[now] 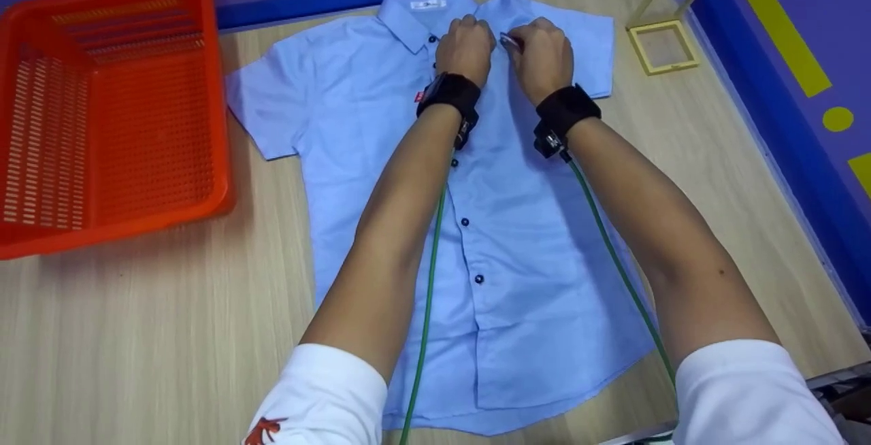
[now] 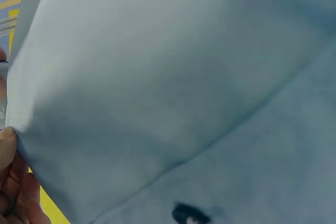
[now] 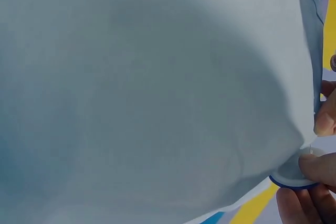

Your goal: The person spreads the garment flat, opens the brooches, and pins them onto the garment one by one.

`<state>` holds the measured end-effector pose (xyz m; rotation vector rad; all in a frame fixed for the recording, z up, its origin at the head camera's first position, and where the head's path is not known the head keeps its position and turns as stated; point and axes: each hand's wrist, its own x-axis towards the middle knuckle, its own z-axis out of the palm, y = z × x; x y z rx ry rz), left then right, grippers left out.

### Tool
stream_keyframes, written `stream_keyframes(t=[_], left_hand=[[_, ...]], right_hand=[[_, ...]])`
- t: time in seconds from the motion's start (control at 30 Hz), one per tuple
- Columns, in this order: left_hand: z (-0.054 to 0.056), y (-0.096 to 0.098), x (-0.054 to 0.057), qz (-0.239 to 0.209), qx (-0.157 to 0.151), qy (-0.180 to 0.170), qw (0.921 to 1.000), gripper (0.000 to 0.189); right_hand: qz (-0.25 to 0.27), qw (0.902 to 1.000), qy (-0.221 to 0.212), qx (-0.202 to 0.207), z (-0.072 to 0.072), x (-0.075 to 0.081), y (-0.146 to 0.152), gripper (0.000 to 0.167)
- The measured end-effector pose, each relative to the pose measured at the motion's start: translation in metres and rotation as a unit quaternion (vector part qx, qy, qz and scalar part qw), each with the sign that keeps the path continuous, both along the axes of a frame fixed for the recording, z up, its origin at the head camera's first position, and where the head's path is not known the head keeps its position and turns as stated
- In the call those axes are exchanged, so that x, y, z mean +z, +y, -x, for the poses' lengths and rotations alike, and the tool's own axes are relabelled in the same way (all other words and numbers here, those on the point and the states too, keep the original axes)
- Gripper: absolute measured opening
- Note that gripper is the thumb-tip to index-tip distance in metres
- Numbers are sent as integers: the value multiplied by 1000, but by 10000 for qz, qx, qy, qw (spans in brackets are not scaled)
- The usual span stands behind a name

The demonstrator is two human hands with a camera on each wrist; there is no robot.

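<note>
A light blue short-sleeved shirt (image 1: 367,111) with dark buttons lies front up on a wooden table, collar at the far end. My left hand (image 1: 465,50) is at the shirt front just below the collar. In the left wrist view its fingers (image 2: 8,148) pinch an edge of the cloth. Close on its right, my right hand (image 1: 544,57) holds a small round badge (image 1: 509,41). In the right wrist view the badge (image 3: 287,174) shows a whitish face and blue rim, gripped between thumb and fingers. It touches the cloth edge; a thin pin seems to show there.
An orange plastic basket (image 1: 156,111) stands at the left on the wooden table (image 1: 170,336). A small yellow hinged frame (image 1: 663,47) stands at the far right. Blue and yellow walls border the back and right. Green cables (image 1: 430,282) run from both wrists across the shirt.
</note>
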<state>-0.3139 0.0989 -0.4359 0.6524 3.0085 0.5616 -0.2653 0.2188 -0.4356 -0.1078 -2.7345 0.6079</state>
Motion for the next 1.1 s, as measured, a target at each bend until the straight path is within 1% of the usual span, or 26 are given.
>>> stream_keyframes(t=[0.13,0.33,0.57,0.67,0.8,0.87,1.0,1.1], left_hand=[[0,-1,0,-27,-29,-32,10000,25],[-3,-1,-1,-107,-46,-105,9999,26],[-7,-1,-3,-167,-140,23,9998,26],[-8,-1,-4,-186,-179,99,9996,27],[-10,0,-6,-156,-274,184,9993,27],[-10,0,-7,-161,-271,201,9993,27],[-11,-1,-9,-135,-243,204,9994,27],[-12,-1,-10,-131,-269,188,9994,28]], right_hand=[[45,10000,-6,7,1,-1,-2,19],[281,9995,-10,-151,-1,-5,-2,22],[370,9990,21,-233,0,-5,-1,24],[517,9982,-22,-316,0,-5,-1,24],[776,9959,-128,-456,0,-5,-2,24],[919,9941,-207,-534,0,-5,-2,25],[1159,9893,-448,-771,2,-3,-4,24],[1375,9836,-662,-959,3,-2,-4,24]])
